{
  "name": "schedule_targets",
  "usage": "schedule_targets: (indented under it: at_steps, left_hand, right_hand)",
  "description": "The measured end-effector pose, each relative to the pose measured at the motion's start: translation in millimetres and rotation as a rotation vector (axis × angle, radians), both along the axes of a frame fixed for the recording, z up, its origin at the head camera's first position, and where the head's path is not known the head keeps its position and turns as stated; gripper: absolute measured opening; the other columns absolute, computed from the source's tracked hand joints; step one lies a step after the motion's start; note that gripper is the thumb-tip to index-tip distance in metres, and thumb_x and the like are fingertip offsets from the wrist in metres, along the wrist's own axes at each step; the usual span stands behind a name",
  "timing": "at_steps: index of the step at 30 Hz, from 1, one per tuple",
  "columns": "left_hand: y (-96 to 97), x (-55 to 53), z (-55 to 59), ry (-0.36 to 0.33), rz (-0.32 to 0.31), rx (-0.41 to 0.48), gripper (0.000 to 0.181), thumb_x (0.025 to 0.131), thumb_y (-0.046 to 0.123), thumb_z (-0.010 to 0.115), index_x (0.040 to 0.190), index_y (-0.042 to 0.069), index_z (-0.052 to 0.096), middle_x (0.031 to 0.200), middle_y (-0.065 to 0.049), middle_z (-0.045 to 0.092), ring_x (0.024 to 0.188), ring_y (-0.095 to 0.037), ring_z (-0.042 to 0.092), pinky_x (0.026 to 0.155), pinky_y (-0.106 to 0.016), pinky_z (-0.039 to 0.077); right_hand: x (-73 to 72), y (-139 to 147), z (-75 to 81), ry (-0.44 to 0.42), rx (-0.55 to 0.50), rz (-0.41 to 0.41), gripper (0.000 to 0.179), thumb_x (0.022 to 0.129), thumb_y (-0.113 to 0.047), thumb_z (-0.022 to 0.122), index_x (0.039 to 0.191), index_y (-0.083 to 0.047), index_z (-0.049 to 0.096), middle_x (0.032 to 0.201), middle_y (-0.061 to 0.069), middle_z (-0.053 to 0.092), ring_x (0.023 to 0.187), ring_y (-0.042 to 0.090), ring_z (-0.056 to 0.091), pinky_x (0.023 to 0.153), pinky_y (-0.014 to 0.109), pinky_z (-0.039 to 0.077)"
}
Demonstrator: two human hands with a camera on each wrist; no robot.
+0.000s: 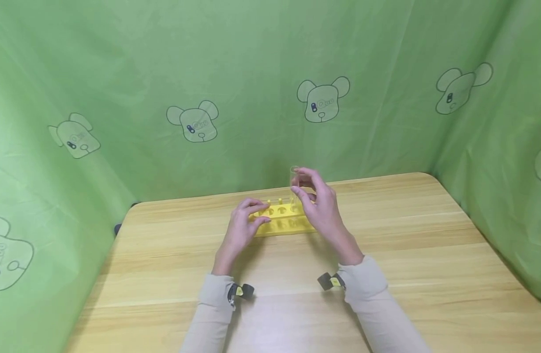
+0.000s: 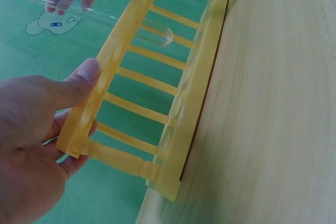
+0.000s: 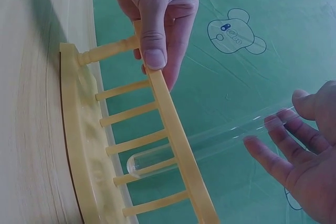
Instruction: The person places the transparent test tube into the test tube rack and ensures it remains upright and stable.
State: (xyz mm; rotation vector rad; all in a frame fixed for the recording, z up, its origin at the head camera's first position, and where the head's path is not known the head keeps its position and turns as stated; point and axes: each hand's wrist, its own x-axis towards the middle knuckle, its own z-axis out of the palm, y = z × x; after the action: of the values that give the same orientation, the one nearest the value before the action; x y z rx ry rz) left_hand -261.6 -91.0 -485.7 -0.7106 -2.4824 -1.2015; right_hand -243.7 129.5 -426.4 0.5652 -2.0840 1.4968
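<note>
A yellow test tube rack (image 1: 282,212) stands on the wooden table, its upper bar pierced by round holes. My left hand (image 1: 242,223) grips the left end of that bar, thumb (image 2: 87,72) in front and fingers behind. In my right hand (image 1: 320,200) a clear glass test tube (image 1: 294,177) is pinched near its top between thumb and fingers. The tube passes through a hole in the upper bar. Its rounded bottom (image 3: 134,165) hangs between the upper bar and the base, apart from the base.
The wooden table (image 1: 164,255) reaches back to a green curtain (image 1: 253,59) printed with bear heads, which also hangs at both sides. Each wrist carries a small dark camera on a strap, over pale sleeves (image 1: 210,304).
</note>
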Motion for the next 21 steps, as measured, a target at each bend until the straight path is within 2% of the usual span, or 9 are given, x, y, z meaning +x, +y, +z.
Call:
schedule_targets:
  at_steps: [7,15,21]
  left_hand:
    - [0.2,1.3,1.4,0.009,-0.006,-0.002,0.036,0.085,0.011,0.082,0.118,0.001,0.074,0.117,-0.012,0.069,0.113,-0.028,0.063,0.106,-0.043,0.048]
    - [-0.5,1.2,1.6,-0.002,0.001,-0.016,0.037,0.085,0.013,0.082,0.119,0.002,0.074,0.119,-0.011,0.068,0.115,-0.028,0.063,0.108,-0.048,0.045]
    - [-1.2,-0.2,0.8,0.006,-0.007,-0.008,0.036,0.085,0.012,0.082,0.118,0.001,0.074,0.118,-0.012,0.068,0.114,-0.028,0.063,0.106,-0.043,0.049]
  right_hand:
    - [-1.8,0.0,-1.6,0.007,-0.002,0.0,0.039,0.098,-0.002,0.068,0.135,-0.005,0.057,0.111,0.012,0.069,0.107,0.027,0.069,0.082,0.025,0.06]
    - [-2.3,-0.8,-2.1,-0.01,0.002,-0.008,0.039,0.098,-0.003,0.067,0.136,-0.006,0.057,0.112,0.012,0.069,0.107,0.026,0.069,0.081,0.025,0.061]
    - [-3.5,-1.0,-2.9,-0.025,-0.002,-0.006,0.04,0.098,-0.003,0.067,0.137,-0.007,0.057,0.112,0.012,0.069,0.107,0.026,0.069,0.081,0.025,0.061]
